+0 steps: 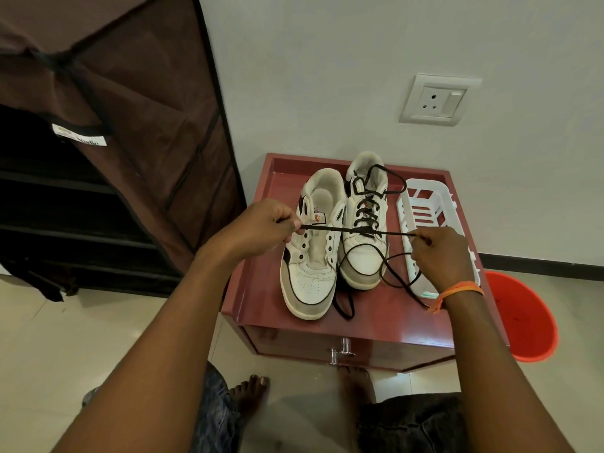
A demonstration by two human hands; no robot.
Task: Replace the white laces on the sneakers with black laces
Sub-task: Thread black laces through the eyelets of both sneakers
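Observation:
Two white sneakers stand side by side on a red cabinet top (261,295), toes toward me. The left sneaker (313,243) has bare eyelets and no lace. The right sneaker (366,223) carries a black lace threaded through its eyelets. A loose black lace (346,229) is stretched level above both shoes. My left hand (261,230) pinches one end of it over the left sneaker. My right hand (438,253) pinches the other end, and the slack hangs in loops below it. No white laces are visible.
A white plastic basket (425,197) lies on the cabinet's right side, behind my right hand. An orange bucket (523,322) sits on the floor to the right. A brown fabric shoe rack (114,142) stands at the left. My bare feet (251,390) are in front of the cabinet drawer.

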